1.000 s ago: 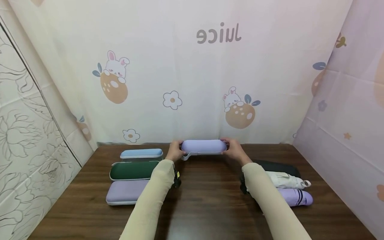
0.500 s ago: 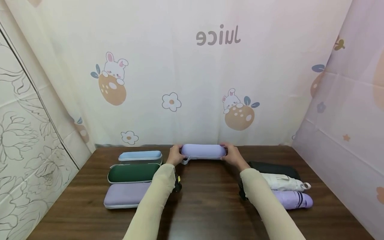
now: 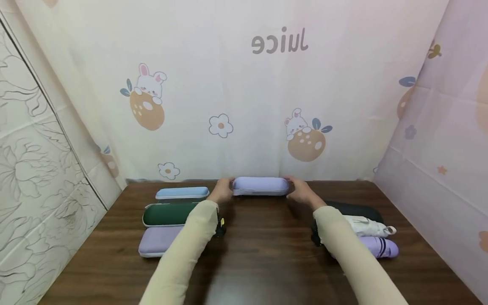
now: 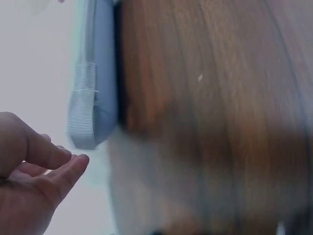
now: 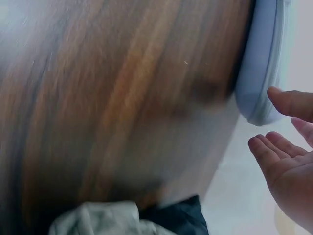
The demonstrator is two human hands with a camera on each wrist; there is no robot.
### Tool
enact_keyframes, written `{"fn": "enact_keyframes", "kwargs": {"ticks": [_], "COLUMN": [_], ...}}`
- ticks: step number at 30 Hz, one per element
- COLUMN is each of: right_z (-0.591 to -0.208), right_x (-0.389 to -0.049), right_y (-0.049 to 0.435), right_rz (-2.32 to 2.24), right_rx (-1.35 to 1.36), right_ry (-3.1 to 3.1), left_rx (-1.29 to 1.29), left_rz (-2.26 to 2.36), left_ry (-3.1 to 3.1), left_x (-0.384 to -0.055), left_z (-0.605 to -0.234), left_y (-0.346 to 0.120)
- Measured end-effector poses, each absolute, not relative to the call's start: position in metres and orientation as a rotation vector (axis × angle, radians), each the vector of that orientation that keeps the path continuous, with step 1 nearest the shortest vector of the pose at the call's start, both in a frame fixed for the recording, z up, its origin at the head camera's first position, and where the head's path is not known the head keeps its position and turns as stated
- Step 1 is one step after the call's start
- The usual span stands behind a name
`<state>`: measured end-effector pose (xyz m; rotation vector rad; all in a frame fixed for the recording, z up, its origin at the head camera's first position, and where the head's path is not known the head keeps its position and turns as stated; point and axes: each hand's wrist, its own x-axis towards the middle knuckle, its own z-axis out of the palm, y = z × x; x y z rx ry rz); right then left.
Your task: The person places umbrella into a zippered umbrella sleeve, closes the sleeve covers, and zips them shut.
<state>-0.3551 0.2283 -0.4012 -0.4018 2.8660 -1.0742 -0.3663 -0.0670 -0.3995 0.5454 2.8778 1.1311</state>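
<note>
A lavender hard zip case [image 3: 261,185] lies lengthwise at the table's back edge, against the curtain. Its grey ribbed wrist strap [image 4: 82,115] sits at the left end. My left hand [image 3: 222,191] is beside that end, and the left wrist view has its fingers apart from the case with nothing in them. At the other end is my right hand [image 3: 302,192]. In the right wrist view its thumb [image 5: 288,104] is close to the case's rounded tip and the fingers are spread below, holding nothing. Whether the thumb touches cannot be told.
On the left lie a light blue case [image 3: 182,192], a green case [image 3: 167,214] and a mauve case [image 3: 160,240]. The right side has a black folded umbrella [image 3: 358,210], a white one [image 3: 367,226] and a lilac one [image 3: 379,247]. A patterned curtain [image 3: 251,93] backs the wooden table [image 3: 263,254].
Both hands have loosened from the lavender case's ends and drawn slightly outward. The case rests at the back edge, its strap now lying along the front. The head view has shifted a little.
</note>
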Motion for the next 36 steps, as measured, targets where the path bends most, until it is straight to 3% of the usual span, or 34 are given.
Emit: {"fn": "enact_keyframes", "kwargs": {"ticks": [8,20,28,36], "right_z": [-0.366,-0.339,-0.347,-0.379], "right_x": [-0.329,-0.266,-0.222,-0.190], "right_y": [0.257,0.296,0.317,0.341], "right_rz": [-0.964,-0.778,-0.750,-0.589], "right_rx": [-0.621,-0.802,-0.892,-1.104], "right_ry": [2.930,3.002,3.060,3.198], "left_rx": [0.803,0.931,0.941,0.992], "left_rz": [1.052,1.025,0.784,0.562], "left_ry": [2.843,2.864,2.853,2.888], "left_x": [-0.326,-0.260,-0.238,-0.230], "left_z": [-0.354,-0.360,-0.381,-0.391], "left_y": [-0.113,-0.213,-0.247,-0.257]}}
